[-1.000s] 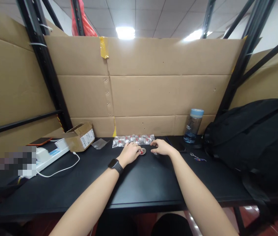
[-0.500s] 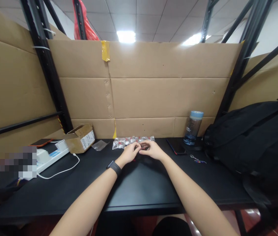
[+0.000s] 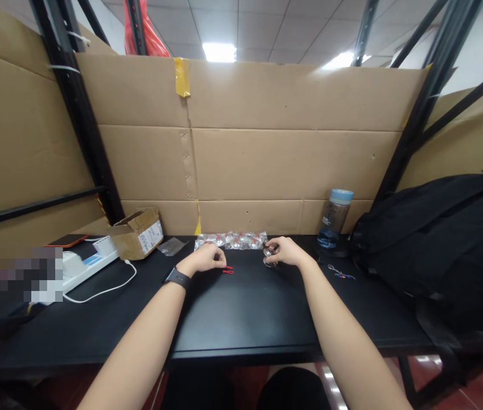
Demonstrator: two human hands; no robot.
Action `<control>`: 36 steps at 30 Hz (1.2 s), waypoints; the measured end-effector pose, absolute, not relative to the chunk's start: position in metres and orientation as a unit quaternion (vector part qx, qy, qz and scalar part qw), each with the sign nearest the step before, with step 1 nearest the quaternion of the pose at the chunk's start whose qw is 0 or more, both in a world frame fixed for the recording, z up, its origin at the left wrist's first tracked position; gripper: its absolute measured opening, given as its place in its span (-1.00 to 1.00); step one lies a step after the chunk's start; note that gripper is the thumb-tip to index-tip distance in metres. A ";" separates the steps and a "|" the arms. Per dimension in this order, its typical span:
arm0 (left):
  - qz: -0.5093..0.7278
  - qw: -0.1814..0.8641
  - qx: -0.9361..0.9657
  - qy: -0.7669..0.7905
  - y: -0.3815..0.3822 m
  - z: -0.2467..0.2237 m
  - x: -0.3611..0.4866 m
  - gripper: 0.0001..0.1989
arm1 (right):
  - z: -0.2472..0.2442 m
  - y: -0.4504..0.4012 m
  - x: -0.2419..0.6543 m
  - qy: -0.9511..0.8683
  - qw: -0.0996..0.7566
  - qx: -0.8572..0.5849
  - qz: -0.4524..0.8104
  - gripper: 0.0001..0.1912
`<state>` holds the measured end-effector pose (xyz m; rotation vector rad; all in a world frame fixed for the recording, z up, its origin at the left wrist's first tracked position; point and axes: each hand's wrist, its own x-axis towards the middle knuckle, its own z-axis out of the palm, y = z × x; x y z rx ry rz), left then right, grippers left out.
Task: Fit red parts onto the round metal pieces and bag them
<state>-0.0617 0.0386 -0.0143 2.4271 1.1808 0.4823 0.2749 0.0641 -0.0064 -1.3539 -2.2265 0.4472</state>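
Observation:
My left hand (image 3: 207, 258), with a dark watch on its wrist, is closed in a pinch just above the black tabletop. From its fingertips a small looped red cord (image 3: 228, 270) reaches to the right. To the right, my right hand (image 3: 289, 252) grips shiny round metal pieces (image 3: 269, 258) between thumb and fingers; their exact kind is hard to make out. Behind both hands lies a row of clear plastic packets (image 3: 241, 240) with silvery round things and red bits inside.
At left stand an opened cardboard box (image 3: 136, 234), a small clear bag (image 3: 172, 246) and a white power strip (image 3: 91, 265) with a cable. At right are a blue-lidded bottle (image 3: 334, 219), a small beaded cord (image 3: 342, 275) and a black backpack (image 3: 437, 245). Cardboard (image 3: 267, 165) walls the back.
My hands were together in the middle and have now moved apart, left hand leftward and right hand rightward. The red cord and the round metal pieces now show separately. The view has tilted slightly down.

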 end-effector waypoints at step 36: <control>0.300 0.049 0.741 0.599 0.040 -0.007 -0.069 -0.60 | -0.016 0.043 0.205 -0.807 0.396 -0.379 0.219 -0.67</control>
